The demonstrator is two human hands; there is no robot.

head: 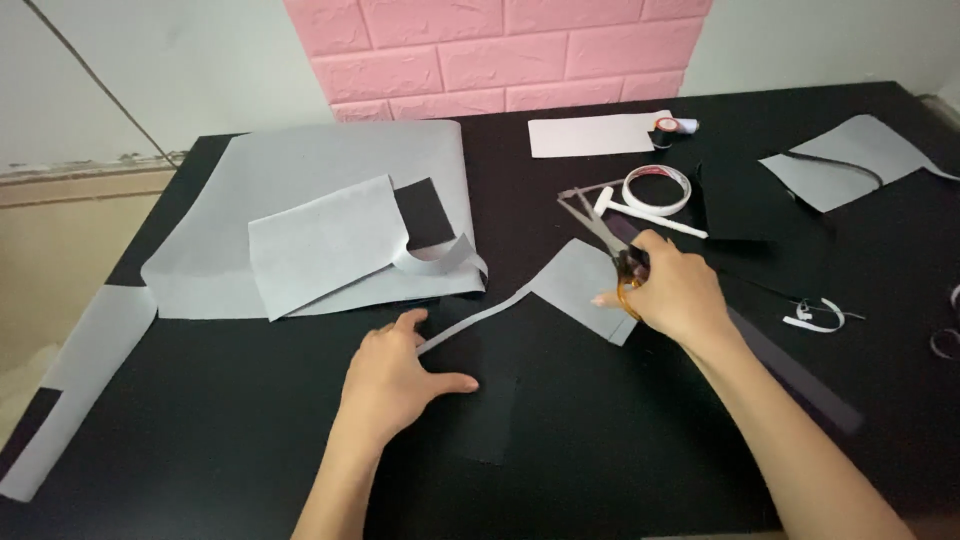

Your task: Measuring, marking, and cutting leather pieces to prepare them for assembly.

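Single head-worn view, looking steeply down and forward, fairly near the black table [250, 420], pink brick wall [500, 50] beyond

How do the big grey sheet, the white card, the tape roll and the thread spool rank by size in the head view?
1. Big grey sheet
2. White card
3. Tape roll
4. Thread spool

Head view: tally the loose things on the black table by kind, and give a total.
Grey fabric pieces: 5, among them the big sheet, the strip-tailed piece under the left hand, and the far-right piece
White paper sheet: 1
Roll of white tape: 1
Orange-handled scissors in the right hand: 1
Thread spool: 1
Total: 9
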